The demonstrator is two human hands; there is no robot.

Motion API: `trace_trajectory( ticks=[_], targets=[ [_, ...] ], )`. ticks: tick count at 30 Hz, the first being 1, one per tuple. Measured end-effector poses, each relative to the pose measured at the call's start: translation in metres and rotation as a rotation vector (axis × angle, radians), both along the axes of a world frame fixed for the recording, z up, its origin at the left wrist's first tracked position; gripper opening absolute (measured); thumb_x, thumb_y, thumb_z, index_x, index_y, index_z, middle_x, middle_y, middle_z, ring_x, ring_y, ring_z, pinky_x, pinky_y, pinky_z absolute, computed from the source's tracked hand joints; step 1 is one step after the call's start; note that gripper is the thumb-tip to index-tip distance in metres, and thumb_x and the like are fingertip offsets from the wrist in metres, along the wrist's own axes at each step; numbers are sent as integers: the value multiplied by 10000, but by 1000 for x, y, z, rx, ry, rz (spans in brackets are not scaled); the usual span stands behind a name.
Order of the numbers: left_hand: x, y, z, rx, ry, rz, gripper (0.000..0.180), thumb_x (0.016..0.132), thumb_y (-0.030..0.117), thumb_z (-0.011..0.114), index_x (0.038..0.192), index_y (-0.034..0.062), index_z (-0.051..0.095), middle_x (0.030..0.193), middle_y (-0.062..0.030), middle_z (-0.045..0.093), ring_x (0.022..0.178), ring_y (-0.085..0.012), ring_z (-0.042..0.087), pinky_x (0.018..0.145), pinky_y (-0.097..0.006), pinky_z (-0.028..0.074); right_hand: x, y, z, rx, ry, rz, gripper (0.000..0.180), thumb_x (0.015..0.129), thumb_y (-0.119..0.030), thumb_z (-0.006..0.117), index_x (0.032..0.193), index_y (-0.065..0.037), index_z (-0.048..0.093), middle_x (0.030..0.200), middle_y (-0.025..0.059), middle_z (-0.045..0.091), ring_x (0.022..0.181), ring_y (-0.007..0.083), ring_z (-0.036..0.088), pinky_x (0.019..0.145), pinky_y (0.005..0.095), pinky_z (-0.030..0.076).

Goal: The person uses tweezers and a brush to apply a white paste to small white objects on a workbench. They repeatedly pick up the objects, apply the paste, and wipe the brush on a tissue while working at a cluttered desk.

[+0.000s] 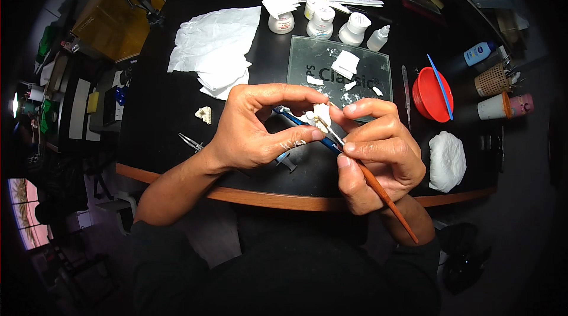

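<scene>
Left hand (251, 129) seen at centre frame, thumb and forefinger pinched together on a small white tooth-shaped ceramic piece (321, 115), held on a blue-handled clamp tool (307, 129) running under the fingers. Right hand (376, 150) found just right of centre, fingers closed round a slender brown wooden-handled brush (384, 197), metal ferrule and tip laid against the ceramic piece; handle angled down toward lower right of frame. Both hands held touching, above the near edge of a round black table with wooden rim (177, 177).

Noted behind the hands, upper centre: a rectangular glass mixing slab (307, 61) bearing white paste dabs and a folded white pad. Beyond it, a row of small white jars with lids (322, 23) and a small white dropper bottle (378, 38). Upper left of centre: crumpled white tissue paper (216, 50). Left of the hands: a small cream dental model piece (204, 115) and metal tweezers (190, 141), lying apart on the table. Right of frame: a red round bowl (429, 100) with a blue stick across it, a metal spatula (406, 94) beside it, and a white crumpled wad (447, 159) at lower right.
</scene>
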State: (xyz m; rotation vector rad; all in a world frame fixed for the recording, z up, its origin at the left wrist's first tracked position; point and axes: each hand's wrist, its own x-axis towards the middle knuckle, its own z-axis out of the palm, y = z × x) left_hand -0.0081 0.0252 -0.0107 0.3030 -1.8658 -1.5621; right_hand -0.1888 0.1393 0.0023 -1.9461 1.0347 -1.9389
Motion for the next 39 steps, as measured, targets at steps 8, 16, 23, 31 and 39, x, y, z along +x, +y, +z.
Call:
trace_trajectory(
  ticks=[8,16,23,31,39],
  targets=[
    [-5,3,4,14,-2,-19,431,780,-23,843,1183,-80,700,1131,-167,736,1047,-193,695,936,-330,535,-9,8,3,52,-60,2,221,700,111,648,902,20,647,836,125,656,1000,329,663,846,396,602],
    [5,-5,1,36,-48,45,386,784,39,822,1145,-44,712,1037,-104,732,926,-134,648,858,-271,495,-104,38,50,352,-71,-728,110,842,33,768,938,41,715,881,108,693,785,133,656,712,267,521],
    [2,-5,1,16,-44,6,377,788,103,783,1132,-33,712,1036,-99,725,917,-133,644,849,-276,494,-165,41,32,745,427,-851,149,813,-107,728,876,22,770,785,133,754,765,216,728,759,323,551],
    [3,-6,3,-5,-132,-16,406,804,143,763,1138,-64,664,1067,-123,681,1032,-218,697,932,-323,504,-165,51,26,617,284,-898,133,820,-98,743,876,19,771,773,108,741,740,149,699,726,287,535],
    [4,-6,1,-19,-148,1,374,792,114,752,1127,-41,692,1035,-98,702,940,-156,651,873,-289,489,-164,100,18,442,-10,-988,119,925,-65,747,971,45,738,848,72,705,775,104,641,714,240,486]
  ],
)
